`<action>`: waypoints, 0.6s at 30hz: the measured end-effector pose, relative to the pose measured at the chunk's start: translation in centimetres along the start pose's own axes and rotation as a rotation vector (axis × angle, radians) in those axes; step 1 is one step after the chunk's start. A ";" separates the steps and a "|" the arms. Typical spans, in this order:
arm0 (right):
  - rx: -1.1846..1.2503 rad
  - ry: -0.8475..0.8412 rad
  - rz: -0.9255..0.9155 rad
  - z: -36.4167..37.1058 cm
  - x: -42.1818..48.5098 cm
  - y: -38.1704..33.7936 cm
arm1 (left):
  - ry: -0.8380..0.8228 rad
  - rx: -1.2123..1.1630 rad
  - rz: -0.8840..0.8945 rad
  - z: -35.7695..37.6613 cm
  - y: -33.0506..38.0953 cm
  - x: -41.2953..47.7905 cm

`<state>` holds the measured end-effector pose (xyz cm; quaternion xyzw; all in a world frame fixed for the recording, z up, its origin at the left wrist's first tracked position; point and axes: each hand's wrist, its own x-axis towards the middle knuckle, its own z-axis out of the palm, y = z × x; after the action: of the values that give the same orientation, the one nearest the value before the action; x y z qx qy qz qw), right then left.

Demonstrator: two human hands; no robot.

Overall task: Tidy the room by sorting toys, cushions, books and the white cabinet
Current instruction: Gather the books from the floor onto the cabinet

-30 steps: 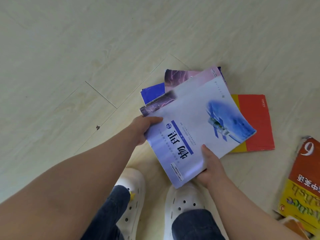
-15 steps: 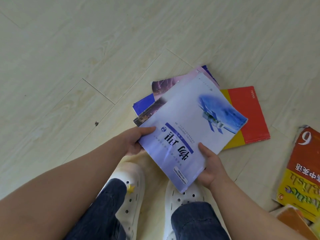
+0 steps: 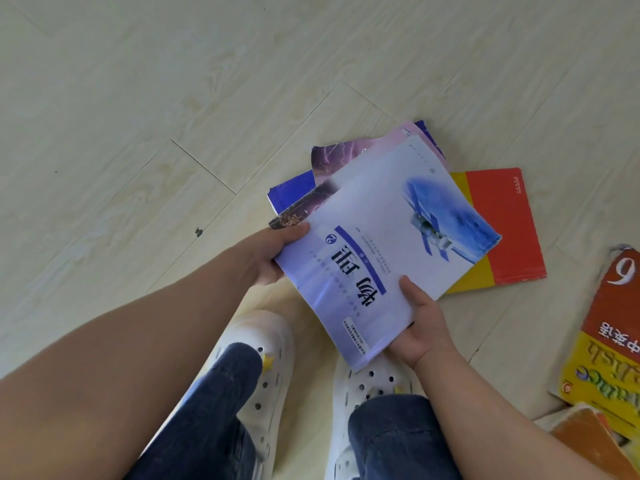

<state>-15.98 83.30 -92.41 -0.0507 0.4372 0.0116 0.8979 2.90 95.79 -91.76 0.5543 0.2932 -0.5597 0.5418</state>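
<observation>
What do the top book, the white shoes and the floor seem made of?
Top book: thin paper cover, glossy; it shows a sheen and bends. White shoes: moulded foam or rubber, matte, with punched holes. Floor: probably wood-look laminate; pale grain, plank seams.

— You stood on a pale plank floor [image 3: 138, 98], and its seams ran slantwise across the view.
— You also had a small dark mark [image 3: 198, 232] on one plank, off to the left of your feet.
— Your white clogs [image 3: 277, 341] sat side by side, holed across the tops. The left one bore a yellow star charm [image 3: 268, 360].
— Your dark blue jeans [image 3: 214, 410] draped over the near end of both clogs.
</observation>
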 end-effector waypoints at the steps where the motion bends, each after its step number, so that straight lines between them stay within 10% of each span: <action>1: 0.008 -0.007 0.008 0.1 0.1 0.0 | -0.004 0.006 0.015 0.1 -0.3 0.1; 18: -0.569 0.242 -0.083 13.8 -8.5 0.8 | 0.247 -0.353 0.384 -2.9 -1.0 -15.0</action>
<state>-10.46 85.70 -77.34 -0.3188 0.5178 0.0909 0.7887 -0.17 102.95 -78.56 0.5606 0.3396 -0.3154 0.6863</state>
